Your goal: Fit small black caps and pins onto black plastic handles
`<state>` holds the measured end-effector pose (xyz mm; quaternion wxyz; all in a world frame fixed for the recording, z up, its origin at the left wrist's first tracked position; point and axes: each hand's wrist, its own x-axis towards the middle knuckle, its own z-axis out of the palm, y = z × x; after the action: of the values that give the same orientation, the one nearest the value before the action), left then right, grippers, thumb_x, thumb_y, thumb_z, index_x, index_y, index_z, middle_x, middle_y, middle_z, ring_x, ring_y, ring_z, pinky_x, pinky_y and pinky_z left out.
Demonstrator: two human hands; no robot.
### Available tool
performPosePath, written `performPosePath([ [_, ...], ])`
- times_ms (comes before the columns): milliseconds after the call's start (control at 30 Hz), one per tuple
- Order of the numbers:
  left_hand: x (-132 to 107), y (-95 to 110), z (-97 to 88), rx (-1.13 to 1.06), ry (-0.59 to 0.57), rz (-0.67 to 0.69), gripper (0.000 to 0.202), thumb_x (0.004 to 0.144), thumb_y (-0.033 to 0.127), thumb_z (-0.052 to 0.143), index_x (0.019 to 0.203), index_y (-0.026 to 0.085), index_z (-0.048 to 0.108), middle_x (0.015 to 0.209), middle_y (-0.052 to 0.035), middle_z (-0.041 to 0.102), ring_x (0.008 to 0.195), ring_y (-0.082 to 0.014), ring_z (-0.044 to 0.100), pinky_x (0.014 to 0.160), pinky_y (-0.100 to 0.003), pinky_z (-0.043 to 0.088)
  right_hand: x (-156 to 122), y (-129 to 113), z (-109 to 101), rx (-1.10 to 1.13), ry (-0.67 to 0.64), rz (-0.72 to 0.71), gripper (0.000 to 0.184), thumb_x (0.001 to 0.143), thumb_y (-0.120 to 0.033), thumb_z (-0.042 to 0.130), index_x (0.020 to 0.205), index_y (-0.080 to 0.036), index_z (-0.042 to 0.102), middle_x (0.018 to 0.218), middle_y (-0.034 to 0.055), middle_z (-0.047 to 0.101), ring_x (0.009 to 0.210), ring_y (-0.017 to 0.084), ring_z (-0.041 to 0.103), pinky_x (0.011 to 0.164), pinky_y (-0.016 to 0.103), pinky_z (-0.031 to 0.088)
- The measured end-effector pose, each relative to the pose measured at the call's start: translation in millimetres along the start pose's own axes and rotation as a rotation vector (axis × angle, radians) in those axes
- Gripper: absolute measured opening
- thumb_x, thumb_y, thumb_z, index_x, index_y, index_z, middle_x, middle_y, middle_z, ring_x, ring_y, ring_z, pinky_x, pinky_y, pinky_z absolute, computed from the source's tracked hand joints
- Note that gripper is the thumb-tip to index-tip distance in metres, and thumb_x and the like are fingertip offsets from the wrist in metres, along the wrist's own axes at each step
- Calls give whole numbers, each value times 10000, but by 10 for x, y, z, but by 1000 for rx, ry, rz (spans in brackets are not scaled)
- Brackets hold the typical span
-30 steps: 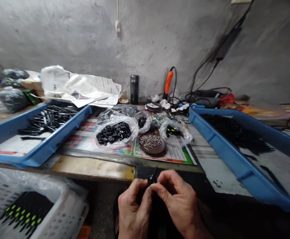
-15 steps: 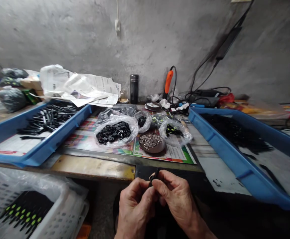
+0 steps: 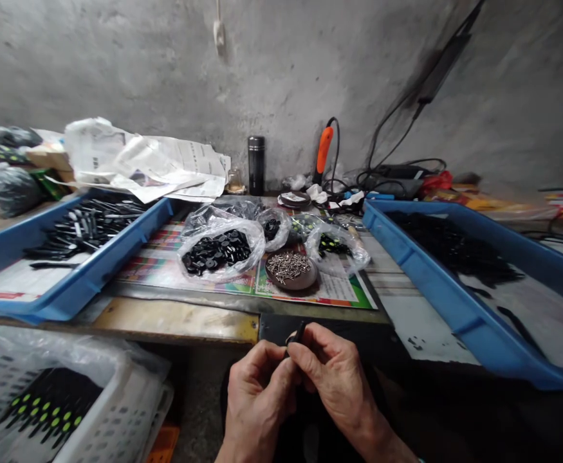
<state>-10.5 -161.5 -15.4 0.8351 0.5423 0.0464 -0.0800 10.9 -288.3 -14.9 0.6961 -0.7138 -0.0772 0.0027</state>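
We watched a small black part (image 3: 300,332) come together at the fingertips of two bare hands, held low before the front edge of the surface (image 3: 179,319), in line with the dark stretch right of the pale wooden strip. Its long axis ran up and away from the body, tilted a little to the right, so that the visible upper end leaned toward the right hand (image 3: 336,370). That hand, the nearer to the upper length, gripped the part between thumb and fingers; the left hand (image 3: 262,386) pinched at its lower end, from the left. Fingertips hid the rest from us.

Just beyond the front edge, a brown dish (image 3: 305,281) of metal fasteners (image 3: 288,265) sat on a printed sheet (image 3: 165,270), flanked by an open plastic bag (image 3: 258,247) of black discs (image 3: 216,253) to the left and a smaller bag (image 3: 359,258) of black and green pieces to the right. Blue trays of black parts framed the scene: one tray (image 3: 139,241) toward the surface's left end, another tray (image 3: 421,286) toward its right. Below the front edge, at left, we saw a white basket (image 3: 127,386) holding rows of green-dotted pieces (image 3: 49,411).
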Motion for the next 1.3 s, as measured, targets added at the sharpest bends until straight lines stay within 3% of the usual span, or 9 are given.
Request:
performPosePath([
  [100, -3, 4, 21, -41, 18, -32, 477, 675, 533, 869, 711, 130, 617, 536, 28, 582, 394, -29, 403, 369, -126, 294, 7, 37, 3, -65, 35, -21, 371, 897, -449, 643, 704, -153, 529, 609, -37, 443, 518, 84, 389, 435, 165, 313],
  [200, -9, 13, 26, -69, 24, -50, 485, 659, 529, 881, 699, 130, 607, 534, 31, 580, 384, -25, 397, 367, -128, 297, 13, 22, -30, -35, -46, 23, 378, 899, -471, 652, 729, -152, 540, 616, -36, 450, 521, 87, 400, 444, 167, 324],
  [367, -27, 42, 2, -36, -38, -109, 483, 665, 534, 875, 721, 123, 629, 562, 5, 614, 382, -33, 426, 359, -131, 304, 15, -45, -155, 74, -119, 6, 421, 901, -547, 692, 995, -141, 634, 655, -37, 476, 513, 74, 379, 452, 156, 309],
  [567, -68, 12, 13, -50, -145, -195, 465, 686, 532, 860, 737, 140, 616, 550, -13, 640, 341, -44, 434, 336, -140, 295, 43, -27, -305, 173, -270, 22, 506, 928, -616, 631, 794, -129, 630, 565, -24, 464, 441, 65, 367, 392, 152, 245],
  [667, -75, -2, 41, -67, -127, -199, 459, 692, 524, 859, 735, 141, 609, 554, -9, 643, 340, -38, 425, 336, -135, 289, 37, -21, -270, 137, -206, 9, 529, 923, -634, 625, 755, -133, 613, 540, -32, 442, 422, 64, 352, 376, 153, 227],
  [800, -59, -4, 60, -73, -74, -178, 462, 678, 511, 874, 723, 134, 612, 558, -5, 640, 350, -27, 408, 340, -125, 276, 15, -10, -186, 5, -14, -67, 499, 949, -592, 613, 751, -134, 612, 545, -37, 427, 441, 67, 369, 392, 157, 246],
  [1033, -24, -24, 26, -45, -57, -112, 459, 705, 515, 855, 713, 123, 616, 583, -5, 636, 380, -23, 412, 364, -129, 299, -12, -59, -236, 114, -196, 54, 359, 920, -492, 679, 940, -137, 627, 652, -21, 537, 528, 83, 469, 472, 151, 366],
  [1167, -35, -43, 22, 7, -57, -71, 468, 714, 538, 840, 710, 122, 624, 579, 0, 624, 398, -31, 429, 374, -131, 317, -46, -113, -233, 47, -194, 88, 208, 910, -344, 664, 896, -145, 604, 645, -31, 548, 538, 81, 491, 485, 142, 385],
  [1300, -46, -57, 21, 11, -54, -74, 459, 718, 529, 838, 705, 126, 619, 575, 4, 618, 407, -34, 425, 378, -131, 320, -50, -118, -212, 28, -183, 86, 199, 904, -339, 642, 877, -147, 595, 635, -29, 552, 541, 90, 510, 486, 149, 398],
])
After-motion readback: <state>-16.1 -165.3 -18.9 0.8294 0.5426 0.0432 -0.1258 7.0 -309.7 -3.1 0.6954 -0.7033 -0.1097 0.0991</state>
